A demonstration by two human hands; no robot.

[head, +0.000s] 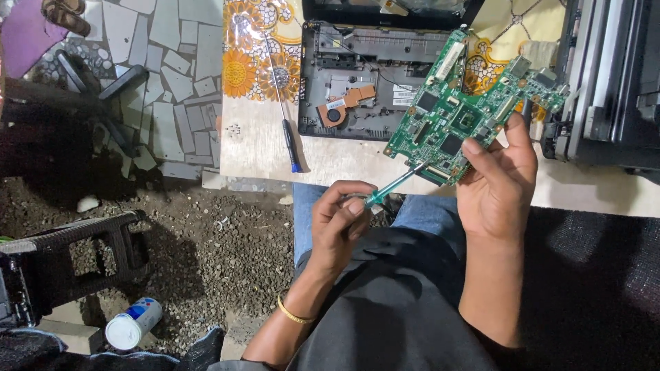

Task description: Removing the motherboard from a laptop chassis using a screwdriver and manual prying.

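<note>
Right hand point(496, 185) clamped on green circuit board point(467, 103), thumb over near edge, fingers behind; raised clear of desk point(254, 148) & tilted toward face, prob. so chips face up for work. Left hand point(340, 220) closed round teal-handled screwdriver point(392, 185), held pencil-style, tip touching board's lower edge — fine control. Opened laptop base point(364, 82) lies on desk just behind, w/ copper heat pipe exposed. Second screwdriver point(285, 117), blue handle, parked beside it within reach. Gold bangle point(292, 315) on left wrist.

Left hand point(340, 220), wrist bangled, fingers curled in a closed grip; right hand point(496, 180) raised, thumb and fingers pinching.
</note>
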